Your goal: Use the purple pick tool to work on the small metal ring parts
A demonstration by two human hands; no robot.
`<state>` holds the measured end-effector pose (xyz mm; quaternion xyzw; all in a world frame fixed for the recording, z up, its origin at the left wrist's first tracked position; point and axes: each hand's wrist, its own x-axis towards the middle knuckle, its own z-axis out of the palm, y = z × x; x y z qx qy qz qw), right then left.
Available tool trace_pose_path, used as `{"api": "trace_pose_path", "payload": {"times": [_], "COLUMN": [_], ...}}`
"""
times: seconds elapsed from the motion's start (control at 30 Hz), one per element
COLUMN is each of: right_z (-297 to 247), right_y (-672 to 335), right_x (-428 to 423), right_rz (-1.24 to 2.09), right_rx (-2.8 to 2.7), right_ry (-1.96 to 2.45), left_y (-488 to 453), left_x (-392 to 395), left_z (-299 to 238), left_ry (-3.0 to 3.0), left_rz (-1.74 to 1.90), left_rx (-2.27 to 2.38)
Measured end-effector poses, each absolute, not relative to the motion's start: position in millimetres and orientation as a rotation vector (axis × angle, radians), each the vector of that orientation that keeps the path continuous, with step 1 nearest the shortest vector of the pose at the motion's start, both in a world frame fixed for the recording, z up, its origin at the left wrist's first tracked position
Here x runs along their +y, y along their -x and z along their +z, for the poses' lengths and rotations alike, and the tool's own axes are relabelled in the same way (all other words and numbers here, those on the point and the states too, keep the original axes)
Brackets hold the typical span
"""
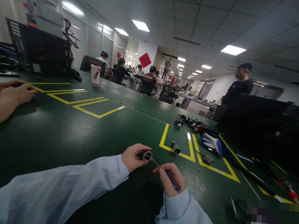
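Note:
My left hand (133,157) is closed around a small black cylindrical part with a silver rim (146,156), held just above the green table (88,134). My right hand (170,178) pinches a thin screwdriver with a purple handle (168,173); its metal tip reaches the part's open end. Both arms wear light blue sleeves.
Similar small cylinders (175,148) (206,158) lie inside yellow tape boxes to the right, beside a blue-white glove (212,143) and a pile of parts (191,123). Another person's hands (15,92) rest at the left. A white cup (95,75), black computer cases and seated and standing people are beyond.

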<state>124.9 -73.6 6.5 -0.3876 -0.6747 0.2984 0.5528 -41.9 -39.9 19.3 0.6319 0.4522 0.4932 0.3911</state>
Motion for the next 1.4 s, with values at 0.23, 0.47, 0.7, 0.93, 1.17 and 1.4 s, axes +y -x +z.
{"api": "trace_pose_path", "payload": {"times": [0.23,0.47,0.7,0.93,1.17,1.4], "right_z": [14,12,11,13,18,25], "right_y": [-136,-130,-131,-128,-125,-129], "right_x": [-71,-67,-69,-71,-74,-75], "right_rz": [0.916,0.977,0.978,0.956,0.891,0.816], "right_rx": [-1.323,-1.303,-1.353,-1.315,-1.314,-1.269], "right_ry": [1.098,1.148,1.098,1.133,1.143,1.165], "left_y": [49,49,49,42,22,21], "left_x": [-34,-34,-36,-44,-63,-63], "left_z": [17,15,17,20,14,5], "left_ry": [-1.878,-1.933,-1.962,-1.778,-1.528,-1.72], "left_rz": [1.288,1.272,1.258,1.22,1.155,1.212], "left_rx": [1.289,1.26,1.291,1.127,0.899,0.908]}}
